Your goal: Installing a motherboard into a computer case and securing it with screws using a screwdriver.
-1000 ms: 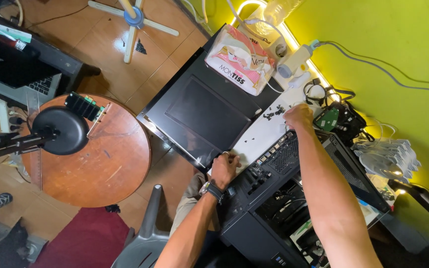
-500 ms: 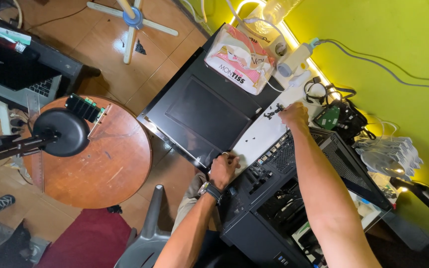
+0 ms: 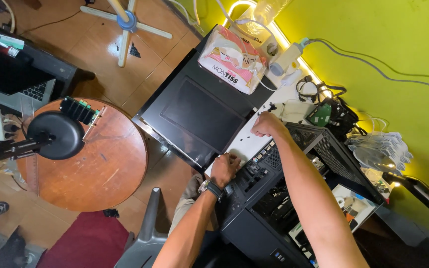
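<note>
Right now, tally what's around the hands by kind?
Open computer case: 1
Black side panel: 1
Tissue pack: 1
Green circuit boards: 2, one on the round table, one by the wall
Hands: 2, left hand, right hand
Total: 7

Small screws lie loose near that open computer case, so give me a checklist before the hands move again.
1. Left hand braced at the corner of the computer case: ok.
2. Right hand closed on the white surface by the case's far edge; what it grips: cannot tell.
3. Small dark screws scattered loose on the white surface, not gathered: not ok.
4. Black side panel lying flat, apart from the case: ok.
5. Tissue pack resting on the panel's far end: not ok.
6. Cables bunched beside the case: cannot tell if attached.
</note>
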